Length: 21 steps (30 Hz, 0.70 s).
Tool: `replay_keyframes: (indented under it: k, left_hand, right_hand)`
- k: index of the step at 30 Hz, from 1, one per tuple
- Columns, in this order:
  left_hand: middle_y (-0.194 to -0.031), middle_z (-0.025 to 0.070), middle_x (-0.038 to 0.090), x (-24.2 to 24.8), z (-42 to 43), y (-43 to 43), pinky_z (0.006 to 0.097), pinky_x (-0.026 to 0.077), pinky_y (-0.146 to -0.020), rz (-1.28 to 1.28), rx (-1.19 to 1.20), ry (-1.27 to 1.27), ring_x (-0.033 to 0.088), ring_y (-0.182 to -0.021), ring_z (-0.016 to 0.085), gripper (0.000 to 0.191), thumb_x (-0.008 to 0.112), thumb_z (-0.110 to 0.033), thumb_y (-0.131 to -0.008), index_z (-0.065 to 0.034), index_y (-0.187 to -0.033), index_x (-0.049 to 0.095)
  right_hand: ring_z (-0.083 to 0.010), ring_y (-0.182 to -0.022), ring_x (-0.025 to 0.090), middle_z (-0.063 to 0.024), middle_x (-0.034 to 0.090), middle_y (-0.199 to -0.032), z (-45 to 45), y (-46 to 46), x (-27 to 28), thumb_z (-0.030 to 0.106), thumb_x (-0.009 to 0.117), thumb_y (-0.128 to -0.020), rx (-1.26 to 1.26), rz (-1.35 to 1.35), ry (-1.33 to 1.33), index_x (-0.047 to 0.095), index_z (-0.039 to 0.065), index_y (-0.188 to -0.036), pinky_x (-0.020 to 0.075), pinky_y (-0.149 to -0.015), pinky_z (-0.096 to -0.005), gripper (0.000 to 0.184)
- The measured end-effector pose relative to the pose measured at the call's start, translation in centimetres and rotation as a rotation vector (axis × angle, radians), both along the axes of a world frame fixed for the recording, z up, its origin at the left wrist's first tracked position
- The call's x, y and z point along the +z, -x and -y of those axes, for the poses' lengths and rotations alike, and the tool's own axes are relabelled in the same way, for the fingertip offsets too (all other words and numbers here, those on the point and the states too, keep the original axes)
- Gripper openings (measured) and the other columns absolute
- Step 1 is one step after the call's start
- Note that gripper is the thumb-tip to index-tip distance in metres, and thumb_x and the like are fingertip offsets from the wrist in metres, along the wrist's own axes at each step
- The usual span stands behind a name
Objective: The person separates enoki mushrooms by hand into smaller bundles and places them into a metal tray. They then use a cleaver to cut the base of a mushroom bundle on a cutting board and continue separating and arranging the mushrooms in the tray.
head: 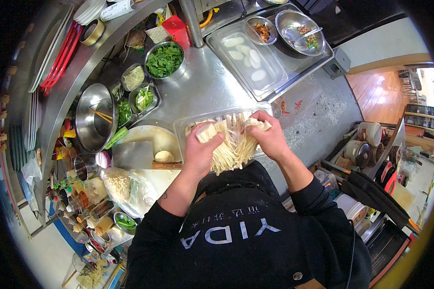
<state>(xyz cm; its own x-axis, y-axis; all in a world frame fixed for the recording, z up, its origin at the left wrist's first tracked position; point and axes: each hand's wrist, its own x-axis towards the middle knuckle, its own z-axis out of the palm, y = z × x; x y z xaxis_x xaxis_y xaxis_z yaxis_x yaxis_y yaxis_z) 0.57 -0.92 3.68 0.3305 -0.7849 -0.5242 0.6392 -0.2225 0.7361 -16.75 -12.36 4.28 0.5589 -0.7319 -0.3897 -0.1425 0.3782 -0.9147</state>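
Observation:
Each of my hands grips part of a bunch of enoki mushrooms (224,155) over a clear plastic container (181,126). The fingers of my left hand (202,148) are closed around the pale root end of one clump. My right hand (266,133) holds another clump by its base, with the stems pointing towards my body. More enoki lie in the container beneath. A cleaver (132,154) with a wooden handle rests on a round cutting board (148,133) to the left. Beside the board, a plastic bag (141,191) contains more enoki.
Behind stand a pot of green herbs (164,59), small tubs of cut vegetables (133,77) and a steel bowl (96,126) with chopsticks. A clear tub with white ovals in liquid (246,59) sits on a tray at the back right. Bottles crowd the left.

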Motion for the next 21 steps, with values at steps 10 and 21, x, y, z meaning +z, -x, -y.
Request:
replay_keyframes:
  k: [10, 21]
  left_hand:
    - [-0.102, 0.0041, 0.071, 0.9, -0.2, 1.4, 0.0293, 0.053, -0.087, 0.769, -0.190, 0.027, 0.065, -0.095, 0.012, 0.032, 0.082, -0.005, -0.082, -0.0043, -0.111, 0.067]
    - [-0.108, 0.0068, 0.070, -0.5, 0.0, 0.1, 0.0288, 0.058, -0.084, 0.071, 0.029, 0.003, 0.068, -0.093, 0.014, 0.034, 0.075, 0.002, -0.089, -0.0010, -0.121, 0.062]
  right_hand:
    - [-0.0157, -0.083, 0.068, -0.0142, 0.073, -0.088, -1.1, -1.1, 1.3, 0.017, 0.077, -0.079, 0.100, -0.237, 0.459, 0.074, -0.001, -0.098, 0.0548, -0.078, -0.0327, 0.027]
    - [-0.0090, -0.084, 0.063, -0.0023, 0.069, -0.086, 0.7, -0.2, 0.8, 0.010, 0.070, -0.086, -0.064, -0.046, -0.076, 0.069, -0.002, -0.106, 0.0525, -0.077, -0.0267, 0.023]
